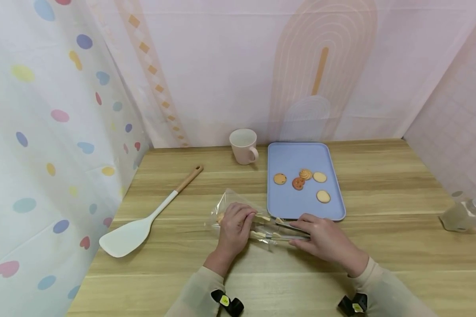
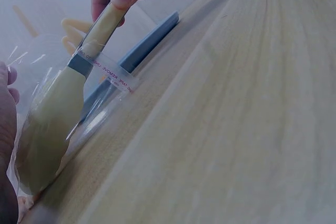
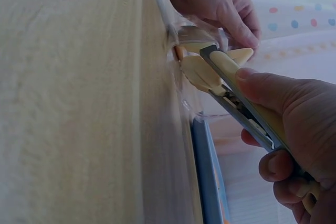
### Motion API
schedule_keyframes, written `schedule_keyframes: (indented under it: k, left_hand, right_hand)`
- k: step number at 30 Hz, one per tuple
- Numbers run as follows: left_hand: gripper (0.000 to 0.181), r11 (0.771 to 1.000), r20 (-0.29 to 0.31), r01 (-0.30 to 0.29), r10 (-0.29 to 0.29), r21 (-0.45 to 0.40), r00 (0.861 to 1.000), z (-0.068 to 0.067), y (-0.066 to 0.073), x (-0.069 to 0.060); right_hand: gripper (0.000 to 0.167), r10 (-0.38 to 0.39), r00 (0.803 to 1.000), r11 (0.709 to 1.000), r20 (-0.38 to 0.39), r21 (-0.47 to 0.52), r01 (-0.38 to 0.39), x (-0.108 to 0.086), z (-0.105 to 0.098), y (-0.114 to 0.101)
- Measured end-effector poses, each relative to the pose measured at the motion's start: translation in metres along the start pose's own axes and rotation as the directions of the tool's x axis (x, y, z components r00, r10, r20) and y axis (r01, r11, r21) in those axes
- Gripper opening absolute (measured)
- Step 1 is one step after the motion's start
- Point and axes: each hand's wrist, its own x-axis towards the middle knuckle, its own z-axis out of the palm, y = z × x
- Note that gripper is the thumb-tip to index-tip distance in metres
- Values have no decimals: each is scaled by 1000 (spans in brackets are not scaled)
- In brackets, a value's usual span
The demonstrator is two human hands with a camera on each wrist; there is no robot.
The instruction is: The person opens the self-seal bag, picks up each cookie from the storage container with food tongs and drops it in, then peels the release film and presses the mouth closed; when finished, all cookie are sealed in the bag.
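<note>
My right hand (image 1: 325, 237) grips a pair of tongs (image 3: 226, 66) with cream-coloured tips and grey metal arms. Those tips (image 2: 52, 114) reach inside a clear plastic bag (image 1: 228, 200) lying on the table. At the bag, my left hand (image 1: 236, 224) pinches the plastic near its mouth, thumb against fingers. A small tan piece, which looks like a cookie (image 1: 220, 218), shows through the plastic beside the left hand, partly hidden. In the right wrist view the tong tips stand apart; whether they touch the cookie cannot be told. Red print runs along the bag's edge strip (image 2: 107, 72).
A blue tray (image 1: 289, 207) bearing several cookies (image 1: 323, 196) lies just beyond my right hand. Behind stands a pink mug (image 1: 243, 152). To the left lies a white spatula (image 1: 128, 235) with a wooden handle. A lidded jar (image 1: 462, 215) stands at the right edge.
</note>
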Motion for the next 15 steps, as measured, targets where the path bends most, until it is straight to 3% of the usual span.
schedule_keyframes:
  k: [15]
  left_hand:
    - [12,1000,-13,-4,5,12,1000,-1,0,0]
  right_hand:
    - [39,-8,997,999,-76,-50,4,5,7,-3]
